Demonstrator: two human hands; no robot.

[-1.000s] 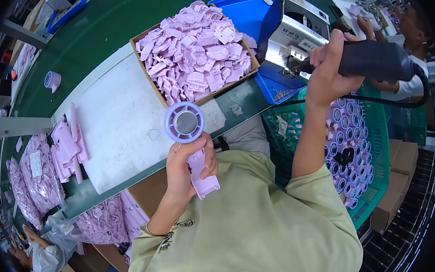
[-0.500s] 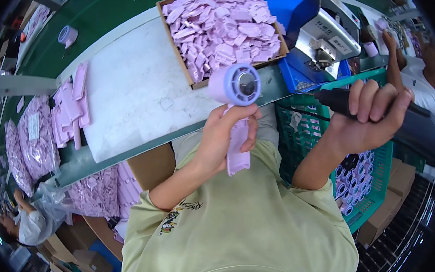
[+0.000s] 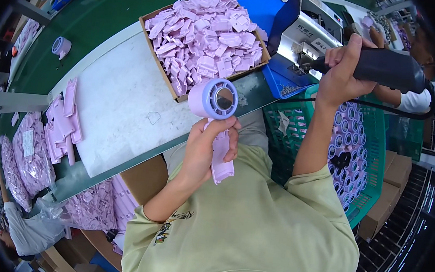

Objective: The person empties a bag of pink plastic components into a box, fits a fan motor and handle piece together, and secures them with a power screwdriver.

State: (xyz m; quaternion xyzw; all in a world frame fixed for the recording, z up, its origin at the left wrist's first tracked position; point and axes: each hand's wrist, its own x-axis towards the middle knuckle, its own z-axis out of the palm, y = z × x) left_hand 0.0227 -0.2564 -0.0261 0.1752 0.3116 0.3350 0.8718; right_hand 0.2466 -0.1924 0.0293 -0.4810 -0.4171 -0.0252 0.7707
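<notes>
My left hand (image 3: pixel 199 149) is wrapped round the handle of a lilac handheld fan (image 3: pixel 203 100). The fan's round head, with a blue-violet ring and a shiny disc, faces up and to the right. In my right hand (image 3: pixel 340 76) is a black electric screwdriver (image 3: pixel 390 69), held nearly level. Its tip end points left, at the front of a metal screw feeder (image 3: pixel 307 36); whether the bit touches is too small to tell. A cable trails from the screwdriver's rear.
A shallow cardboard box (image 3: pixel 177 98) heaped with lilac plastic parts sits on the bench. Beside it, a blue tray (image 3: pixel 277 89) holds small screws. At right stands a green basket (image 3: pixel 374 186) with several fan heads. Lilac handle pieces (image 3: pixel 65 124) lie at left, near bagged parts (image 3: pixel 32 147).
My right hand has brought the screwdriver up and left to the screw feeder. The fan in my left hand has shifted slightly left and down in the picture.
</notes>
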